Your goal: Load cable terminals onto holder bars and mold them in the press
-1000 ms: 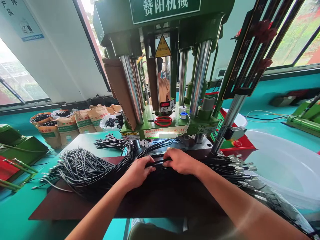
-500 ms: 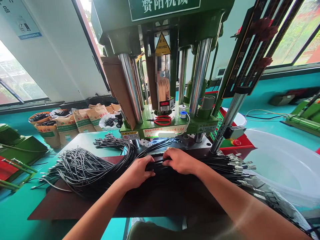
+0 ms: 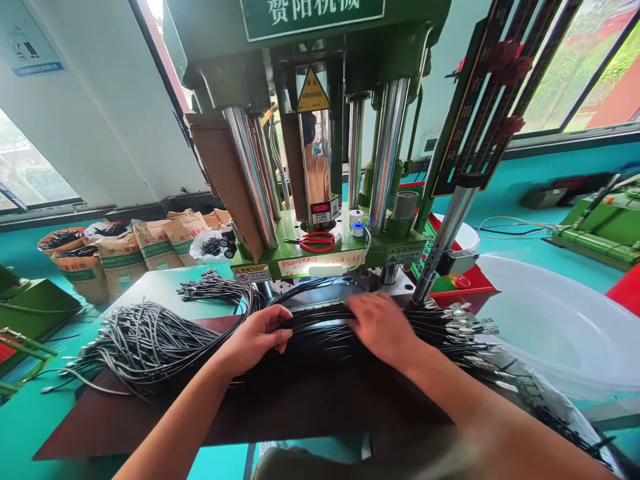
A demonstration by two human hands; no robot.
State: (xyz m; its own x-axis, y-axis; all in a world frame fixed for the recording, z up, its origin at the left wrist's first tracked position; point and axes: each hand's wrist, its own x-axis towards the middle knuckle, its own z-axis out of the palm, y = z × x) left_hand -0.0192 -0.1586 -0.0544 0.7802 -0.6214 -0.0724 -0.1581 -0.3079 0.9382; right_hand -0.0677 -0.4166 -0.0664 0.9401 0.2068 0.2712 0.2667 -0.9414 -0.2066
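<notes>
2 hands are working a black cable bundle (image 3: 320, 328) at the green press (image 3: 320, 257).
The left hand (image 3: 255, 339) is clamping the bundle on the brown mat (image 3: 150, 413); the blurred right hand (image 3: 383, 327) is lying over it, grip unclear. Bare mat is lying open toward the near edge.

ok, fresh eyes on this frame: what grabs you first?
The green vertical press dominates the centre, chrome columns rising from its bed and red scissors lying on it. In front, a thick bundle of black cables fans across the brown mat. The left hand curls over it, and the blurred right hand lies on top. A big white tub sits at right.
</notes>
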